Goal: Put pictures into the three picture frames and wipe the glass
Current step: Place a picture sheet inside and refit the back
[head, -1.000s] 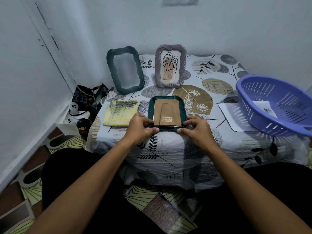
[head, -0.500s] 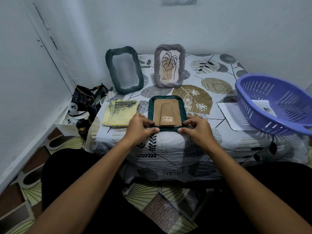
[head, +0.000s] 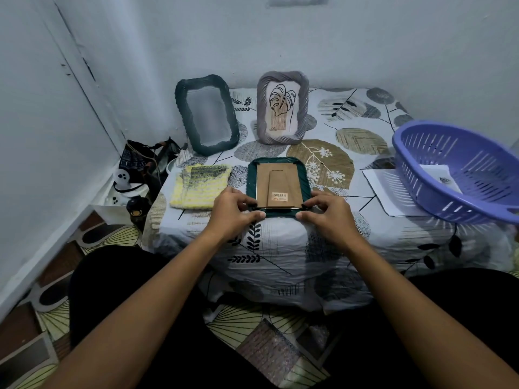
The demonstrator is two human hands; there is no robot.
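A green picture frame (head: 306,181) lies face down near the table's front edge, its brown backing board (head: 278,186) showing. My left hand (head: 231,213) pinches the frame's near left corner and my right hand (head: 327,213) pinches its near right corner. Behind it a grey frame (head: 282,108) stands upright with a leaf drawing inside. To the left of that, a dark teal frame (head: 207,115) stands upright with no picture visible behind its glass. A yellow cloth (head: 198,188) lies folded left of the green frame.
A purple plastic basket (head: 460,169) at the right holds a white picture sheet (head: 442,175) and rests on another white sheet (head: 382,189). The table wears a leaf-patterned cloth (head: 365,141). Bags and clutter (head: 140,169) fill the floor corner at left. Walls close in behind and left.
Both hands stay at the green frame's near corners with only slight finger shifts. The view has barely moved.
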